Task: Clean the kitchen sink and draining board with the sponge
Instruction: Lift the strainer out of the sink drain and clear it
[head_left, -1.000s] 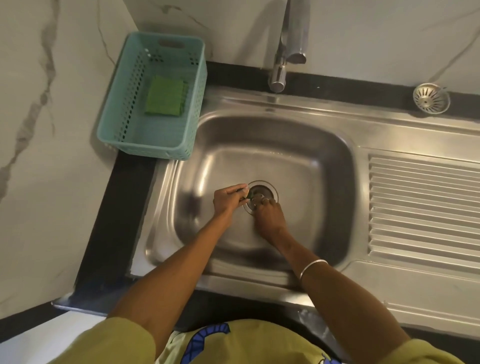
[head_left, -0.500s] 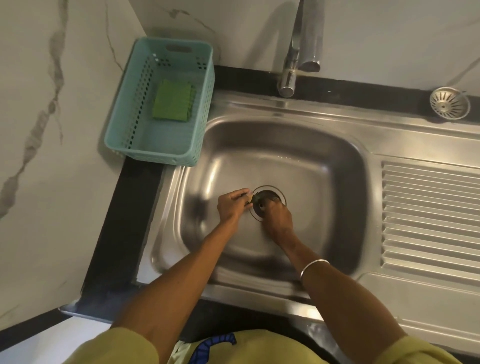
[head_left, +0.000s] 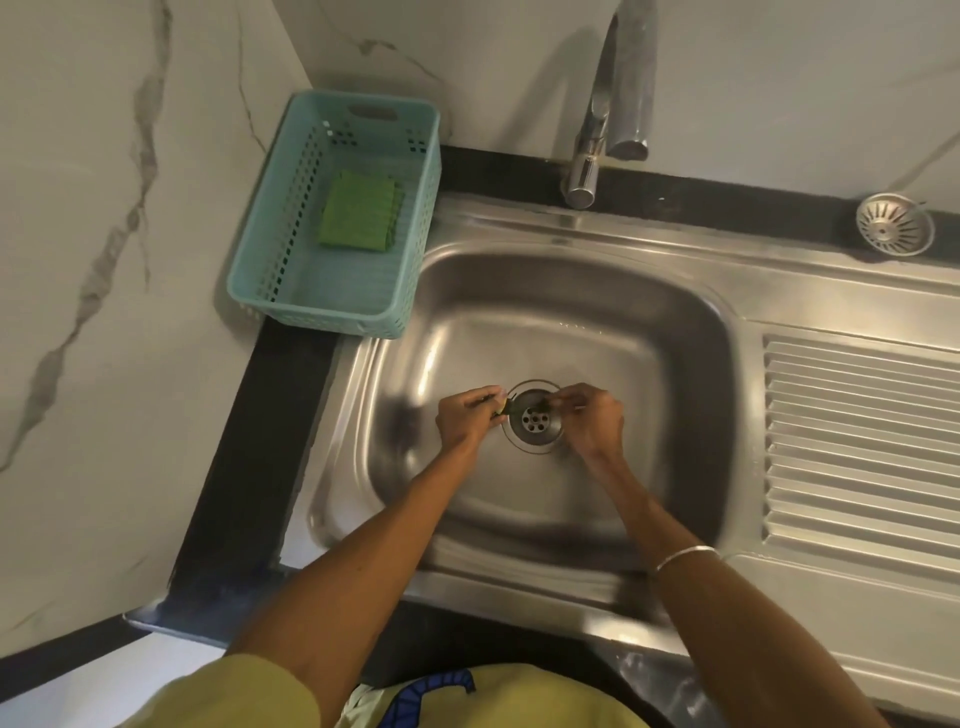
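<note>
Nearest, both hands down in the sink (head_left: 675, 332), at the drain (head_left: 533, 418): left hand (head_left: 465, 418) pinching a small dark-yellow scrap, right hand (head_left: 595, 421) fingers curled, grip unclear. Farther, at the sink's back left corner, sponge (head_left: 358, 215) lying in a teal basket (head_left: 260, 270). Right, draining board (head_left: 862, 441).

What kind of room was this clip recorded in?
Most likely a home kitchen: a stainless steel sink with a ribbed draining board, a tap against a marble-look wall, and a green sponge in a teal basket.
</note>
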